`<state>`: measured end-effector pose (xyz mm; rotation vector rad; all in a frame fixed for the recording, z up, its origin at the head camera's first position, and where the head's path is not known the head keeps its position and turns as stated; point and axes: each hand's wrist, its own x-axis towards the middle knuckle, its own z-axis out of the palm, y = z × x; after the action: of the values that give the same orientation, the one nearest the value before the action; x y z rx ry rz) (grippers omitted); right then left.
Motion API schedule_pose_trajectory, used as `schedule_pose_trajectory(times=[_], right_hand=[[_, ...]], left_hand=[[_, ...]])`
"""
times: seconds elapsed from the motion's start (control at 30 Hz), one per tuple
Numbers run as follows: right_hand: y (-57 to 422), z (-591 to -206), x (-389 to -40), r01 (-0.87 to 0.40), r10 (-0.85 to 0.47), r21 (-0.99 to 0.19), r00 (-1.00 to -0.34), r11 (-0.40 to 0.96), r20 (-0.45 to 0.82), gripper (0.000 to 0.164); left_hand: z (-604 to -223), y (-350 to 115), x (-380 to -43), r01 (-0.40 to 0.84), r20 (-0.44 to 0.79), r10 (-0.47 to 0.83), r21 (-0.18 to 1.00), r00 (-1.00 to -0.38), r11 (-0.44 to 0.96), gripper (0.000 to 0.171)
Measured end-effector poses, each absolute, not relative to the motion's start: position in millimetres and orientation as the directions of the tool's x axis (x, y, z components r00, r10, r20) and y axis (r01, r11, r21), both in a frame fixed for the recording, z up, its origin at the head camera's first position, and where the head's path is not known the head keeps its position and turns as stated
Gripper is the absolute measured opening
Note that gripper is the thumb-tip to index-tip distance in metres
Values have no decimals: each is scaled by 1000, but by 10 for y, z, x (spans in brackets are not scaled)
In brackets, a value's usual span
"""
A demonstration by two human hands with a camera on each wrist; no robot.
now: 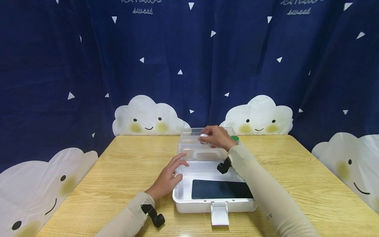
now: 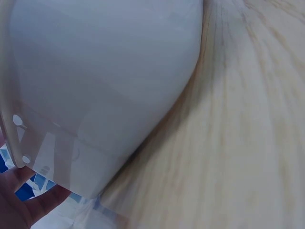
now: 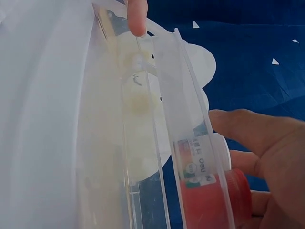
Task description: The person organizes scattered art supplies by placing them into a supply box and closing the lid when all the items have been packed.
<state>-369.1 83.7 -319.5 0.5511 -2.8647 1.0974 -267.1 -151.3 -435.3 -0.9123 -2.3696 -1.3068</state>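
Observation:
A white open box (image 1: 201,206) stands on the table, with a clear compartment tray (image 1: 185,141) raised at its back. Over that tray my right hand (image 1: 219,136) pinches a small white-capped bottle (image 1: 204,135), whose printed label (image 3: 193,160) shows through the clear wall. Beside it in the tray stands a red bottle (image 3: 209,202), mostly behind my hand in the head view. My left hand (image 1: 169,177) is at the box's left side, fingers spread and loosely bent; one fingertip (image 3: 137,24) meets the clear tray's edge in the right wrist view.
A green-capped container (image 1: 235,138) stands at the tray's right end. A dark flat rectangle (image 1: 219,189) lies inside the box near the front. The front latch (image 1: 220,214) hangs down. Behind the wooden table (image 1: 142,148) hangs a blue curtain (image 1: 165,65).

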Motion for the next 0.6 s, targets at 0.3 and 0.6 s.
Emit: schedule_pose_trajectory(times=[0.3,0.6], right_hand=[[853,-3167,-3653,-350,-331,-673,-930,651,163,46],[895,-3096,-3549,-362,-334,-680,-925,637,180,49]], left_hand=[[-4363,-1522,-2674,653,523,396,655,-755,380,38],[-4370,-1524,-2683,655,527,392,653,-754,382,38]])
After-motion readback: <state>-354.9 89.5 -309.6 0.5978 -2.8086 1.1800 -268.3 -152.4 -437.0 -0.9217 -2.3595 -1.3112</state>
